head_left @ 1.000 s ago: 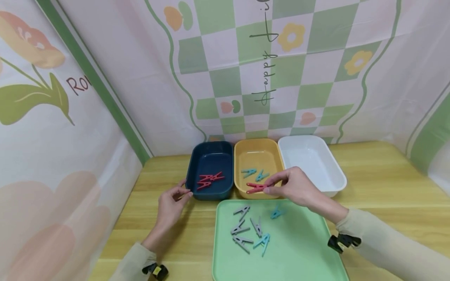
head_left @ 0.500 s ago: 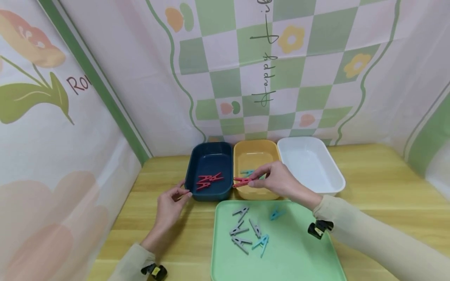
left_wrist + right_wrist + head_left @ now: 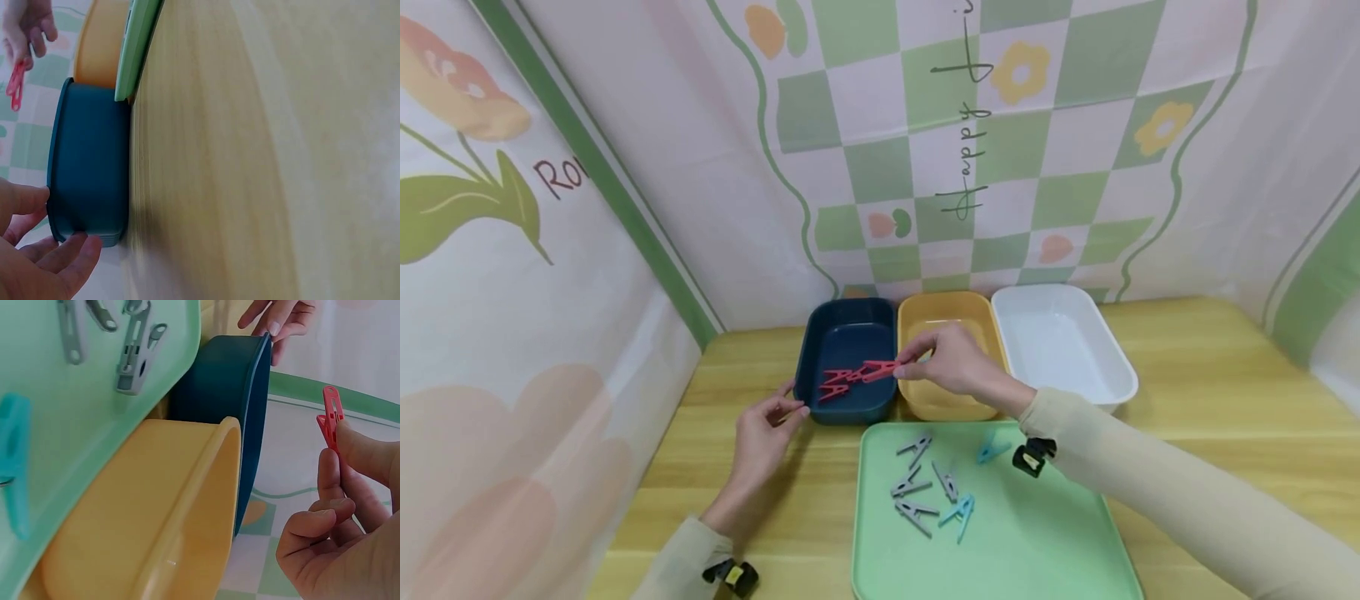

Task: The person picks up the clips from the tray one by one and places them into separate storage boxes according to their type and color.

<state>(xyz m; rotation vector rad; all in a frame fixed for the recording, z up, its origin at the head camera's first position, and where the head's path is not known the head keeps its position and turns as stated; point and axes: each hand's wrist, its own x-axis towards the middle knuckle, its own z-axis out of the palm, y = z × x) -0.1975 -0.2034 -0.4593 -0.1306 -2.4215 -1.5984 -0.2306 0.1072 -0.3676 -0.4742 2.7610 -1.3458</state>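
My right hand (image 3: 951, 358) pinches a red clothespin (image 3: 880, 369) between thumb and fingers, held over the right rim of the dark blue bin (image 3: 850, 321). In the right wrist view the red clothespin (image 3: 331, 415) points up from the fingertips. Several red clothespins (image 3: 835, 390) lie inside the blue bin. At that bin's left front corner my left hand (image 3: 766, 433) grips the rim; the left wrist view has its thumb on the rim and fingers (image 3: 78, 262) against the wall. The yellow bin (image 3: 951, 407) is partly under my right hand, which mostly hides the teal clothespins in it.
A white bin (image 3: 1060, 342) stands right of the yellow one. In front, a light green tray (image 3: 1015, 550) bears several grey clothespins (image 3: 916, 517) and two teal clothespins (image 3: 958, 512). A patterned cloth (image 3: 940, 167) hangs behind the wooden table (image 3: 1210, 367).
My right hand has moved left with the red clothespin, from over the yellow bin to the blue bin's right edge. The left hand has stayed at the blue bin's corner.
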